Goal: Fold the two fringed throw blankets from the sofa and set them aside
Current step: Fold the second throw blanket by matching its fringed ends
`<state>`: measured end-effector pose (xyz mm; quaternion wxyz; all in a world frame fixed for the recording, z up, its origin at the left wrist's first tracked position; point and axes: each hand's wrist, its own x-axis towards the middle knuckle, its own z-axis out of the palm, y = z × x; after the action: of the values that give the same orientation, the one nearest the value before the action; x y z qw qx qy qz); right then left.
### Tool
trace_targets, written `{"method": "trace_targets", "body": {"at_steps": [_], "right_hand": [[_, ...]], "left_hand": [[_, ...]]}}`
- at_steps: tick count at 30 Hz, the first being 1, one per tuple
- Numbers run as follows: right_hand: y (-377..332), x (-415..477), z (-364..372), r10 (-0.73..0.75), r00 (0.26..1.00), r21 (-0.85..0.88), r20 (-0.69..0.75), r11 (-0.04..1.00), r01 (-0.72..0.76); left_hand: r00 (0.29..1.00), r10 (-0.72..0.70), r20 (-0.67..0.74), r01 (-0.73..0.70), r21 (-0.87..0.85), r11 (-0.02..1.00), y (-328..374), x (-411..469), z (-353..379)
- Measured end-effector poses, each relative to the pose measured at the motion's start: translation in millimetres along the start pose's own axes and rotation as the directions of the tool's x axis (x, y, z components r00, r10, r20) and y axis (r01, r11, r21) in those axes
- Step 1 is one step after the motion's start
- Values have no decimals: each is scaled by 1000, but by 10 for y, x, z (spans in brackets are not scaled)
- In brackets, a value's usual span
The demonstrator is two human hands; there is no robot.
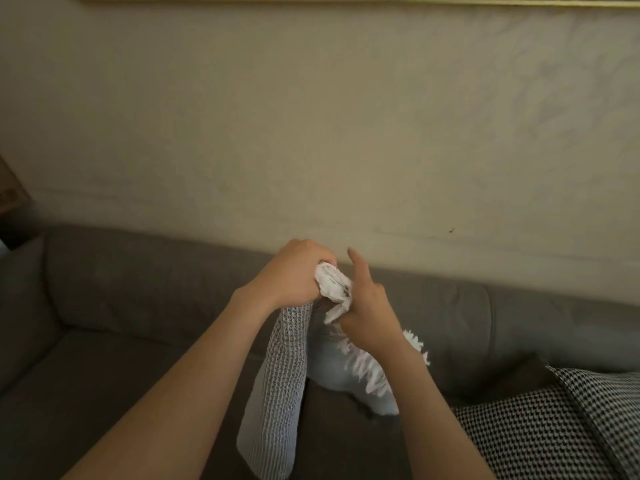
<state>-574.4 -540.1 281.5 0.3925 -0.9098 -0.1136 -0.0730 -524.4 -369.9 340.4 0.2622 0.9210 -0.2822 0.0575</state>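
The work looks to be in its early part. One pale waffle-knit blanket (280,375) is up off the grey sofa (138,289), gathered at its top between the two hands, which are close together above the seat. The left hand (294,271) is closed around a bunched wad of the cloth, and the right hand (363,306) just beside it pinches the same bunch with its lower fingers while one finger sticks up free. From the left hand a long narrow strip of the knit hangs straight down, and below the right hand the rest drops in a loose fall with the white fringe (367,368) showing along one edge. No neat fold can be seen, so I judge that edges or corners are only now being brought together and the first blanket is not yet folded, let alone set aside. At the right of the seat lies a black-and-white checked cloth (554,427); whether it is the second blanket or a cushion cannot be told, as no fringe shows on it. Nothing folded shows anywhere in view.
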Motion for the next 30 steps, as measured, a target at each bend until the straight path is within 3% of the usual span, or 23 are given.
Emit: {"method": "trace_targets", "body": {"at_steps": [2, 5, 9, 15, 19, 23, 27, 30], "right_hand": [[57, 53, -40, 50, 998, 6, 33, 999, -50], [61, 86, -28, 28, 999, 164, 22, 986, -32], [-35, 63, 14, 60, 998, 354, -37, 934, -43], [-121, 36, -87, 188, 977, 565, -101, 819, -100], [-103, -1, -211, 200, 976, 611, -82, 784, -110], [-43, -47, -334, 221, 969, 611, -114, 784, -107], [7, -117, -435, 285, 958, 707, -14, 681, -192], [49, -148, -437, 293, 955, 755, 46, 615, -225]], "left_hand": [[997, -40, -59, 30, -160, 987, -88, -57, 22], [976, -182, -121, 127, -360, 924, -206, -204, 152], [938, -340, -64, 233, -609, 758, -278, -383, 271], [913, -363, 184, 378, -716, 587, -315, -583, 483], [929, -341, 145, 281, -876, 391, -256, -583, 556], [942, -326, 75, 234, -844, 482, -184, -492, 527], [945, -321, 57, 253, -750, 612, -143, -422, 470], [950, -285, 131, 290, -714, 638, -130, -397, 405]]}}
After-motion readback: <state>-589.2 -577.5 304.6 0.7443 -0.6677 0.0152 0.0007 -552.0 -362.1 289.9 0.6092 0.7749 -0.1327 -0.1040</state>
